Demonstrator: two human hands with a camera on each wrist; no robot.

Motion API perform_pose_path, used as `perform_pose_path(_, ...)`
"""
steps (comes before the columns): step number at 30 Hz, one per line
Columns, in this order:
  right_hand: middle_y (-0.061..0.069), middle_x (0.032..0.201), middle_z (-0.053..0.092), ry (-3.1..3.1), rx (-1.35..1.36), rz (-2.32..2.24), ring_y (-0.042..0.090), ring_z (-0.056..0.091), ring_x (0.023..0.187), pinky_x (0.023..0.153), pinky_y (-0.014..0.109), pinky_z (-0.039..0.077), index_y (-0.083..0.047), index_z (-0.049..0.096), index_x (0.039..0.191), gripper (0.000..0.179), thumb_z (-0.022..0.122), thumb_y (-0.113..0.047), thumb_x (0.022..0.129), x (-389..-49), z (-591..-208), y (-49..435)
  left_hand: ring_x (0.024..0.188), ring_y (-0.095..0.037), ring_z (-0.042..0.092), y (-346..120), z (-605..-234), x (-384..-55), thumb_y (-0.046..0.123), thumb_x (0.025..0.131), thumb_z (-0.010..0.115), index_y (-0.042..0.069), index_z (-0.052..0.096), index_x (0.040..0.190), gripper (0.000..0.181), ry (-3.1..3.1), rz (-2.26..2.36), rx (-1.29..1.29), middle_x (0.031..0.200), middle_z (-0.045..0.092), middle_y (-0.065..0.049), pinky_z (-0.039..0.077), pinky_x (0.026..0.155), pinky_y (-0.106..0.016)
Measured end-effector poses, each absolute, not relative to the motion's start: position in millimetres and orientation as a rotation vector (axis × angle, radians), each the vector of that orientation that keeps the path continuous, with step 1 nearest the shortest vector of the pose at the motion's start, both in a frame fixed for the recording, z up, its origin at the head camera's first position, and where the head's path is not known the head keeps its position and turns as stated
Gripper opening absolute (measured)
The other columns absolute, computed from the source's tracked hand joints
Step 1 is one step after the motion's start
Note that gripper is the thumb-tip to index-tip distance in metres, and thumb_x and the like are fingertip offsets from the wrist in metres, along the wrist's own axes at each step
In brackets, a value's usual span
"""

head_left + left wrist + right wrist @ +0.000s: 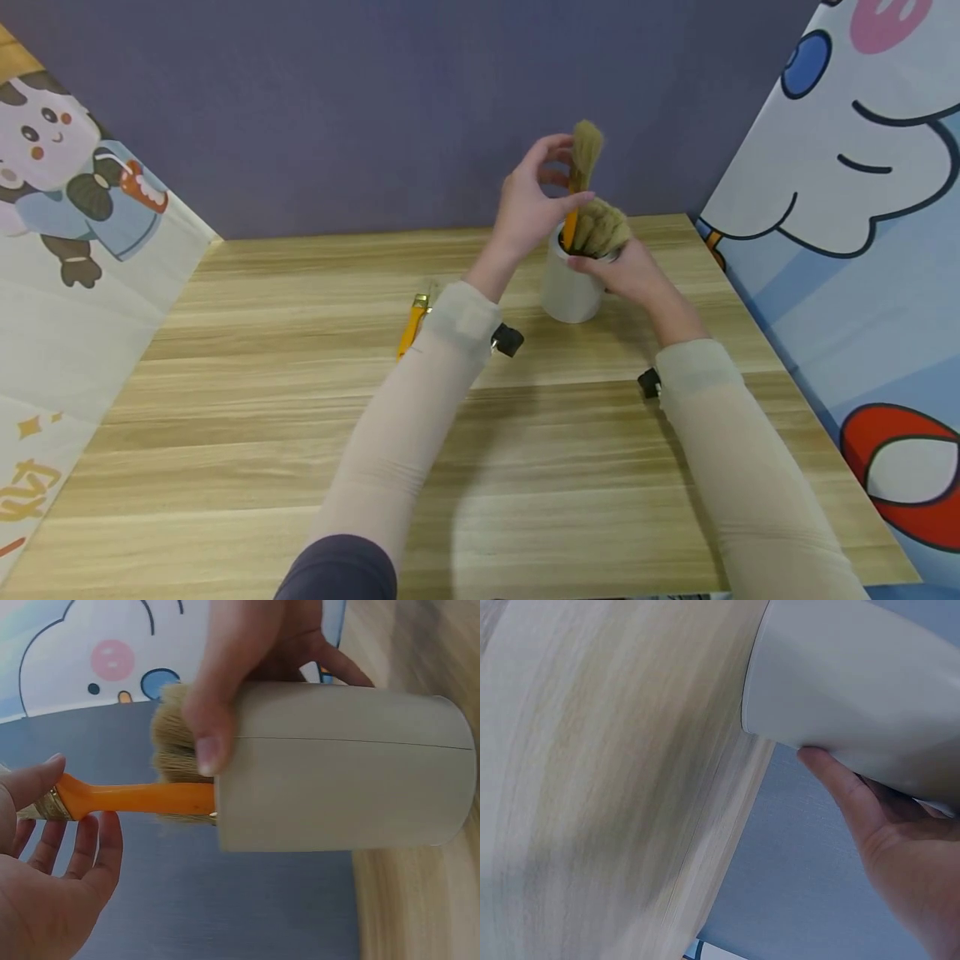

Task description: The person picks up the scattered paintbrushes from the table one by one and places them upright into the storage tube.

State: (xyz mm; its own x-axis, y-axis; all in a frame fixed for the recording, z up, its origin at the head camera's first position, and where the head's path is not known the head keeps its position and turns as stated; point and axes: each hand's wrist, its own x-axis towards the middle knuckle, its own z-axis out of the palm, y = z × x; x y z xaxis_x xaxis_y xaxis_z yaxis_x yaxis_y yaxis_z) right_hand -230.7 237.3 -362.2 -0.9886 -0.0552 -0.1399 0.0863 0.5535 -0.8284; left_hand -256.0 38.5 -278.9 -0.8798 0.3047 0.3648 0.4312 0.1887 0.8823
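My left hand pinches an orange-handled paintbrush near its metal band. The brush stands bristles up, and the lower end of its handle is inside a pale cylindrical holder. Bushy tan bristles of other brushes stick out over the holder's rim. From the far right side, my right hand grips the holder with the thumb at the rim, as the left wrist view shows. A fingertip presses the holder's outer wall in the right wrist view. The other brushes' handles are hidden inside.
An orange-handled tool with a brass-coloured band lies on the wooden table, partly behind the left sleeve. One small black object lies beside that sleeve, another black piece beside the right sleeve. A dark panel stands behind the table.
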Motion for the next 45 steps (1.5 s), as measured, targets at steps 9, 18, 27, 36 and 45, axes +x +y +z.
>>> perform_pose_path(9,0.015,0.171,0.033,2.591,0.060,-1.441,0.039,0.048,0.148,0.108,0.058,0.053,-0.025,0.018,0.171,0.107,0.075,-0.066,0.090,-229.1,-360.8,236.6,0.113,-0.016,0.065,39.7,-293.8,-260.8,0.012,0.094,0.082,0.020,0.051,0.154,0.068,-2.436,-1.728,-0.748,0.141,0.062,-0.001,0.060,0.084,-0.027)
perform_pose_path(18,0.017,0.170,0.034,2.602,0.052,-1.438,0.038,0.049,0.147,0.106,0.057,0.054,-0.023,0.023,0.170,0.106,0.075,-0.068,0.089,-229.3,-360.5,236.3,0.117,-0.017,0.064,37.2,-305.7,-263.0,0.014,0.095,0.082,0.020,0.051,0.154,0.067,-2.489,-1.684,-0.731,0.139,0.064,-0.002,0.058,0.087,-0.029)
perform_pose_path(27,0.017,0.170,0.035,2.626,0.035,-1.426,0.040,0.049,0.146,0.104,0.056,0.055,-0.030,0.017,0.171,0.108,0.075,-0.068,0.089,-233.3,-364.5,238.6,0.123,-0.020,0.062,35.5,-315.0,-267.1,0.016,0.096,0.081,0.023,0.054,0.150,0.061,-2.518,-1.675,-0.720,0.134,0.065,-0.001,0.057,0.094,-0.032)
perform_pose_path(36,0.020,0.170,0.034,2.628,0.060,-1.378,0.039,0.050,0.145,0.103,0.055,0.055,-0.020,0.016,0.171,0.117,0.076,-0.072,0.086,-232.6,-362.4,238.7,0.122,-0.020,0.064,40.5,-324.8,-270.2,0.019,0.100,0.077,0.021,0.056,0.148,0.053,-2.631,-1.540,-0.682,0.134,0.068,-0.001,0.057,0.096,-0.031)
perform_pose_path(45,0.018,0.170,0.034,2.617,0.046,-1.411,0.037,0.051,0.142,0.100,0.051,0.055,-0.024,0.017,0.172,0.112,0.077,-0.067,0.088,-233.1,-363.1,238.3,0.118,-0.017,0.065,41.5,-330.0,-270.9,0.022,0.101,0.076,0.020,0.063,0.141,0.042,-2.651,-1.504,-0.643,0.131,0.071,-0.002,0.057,0.095,-0.031)
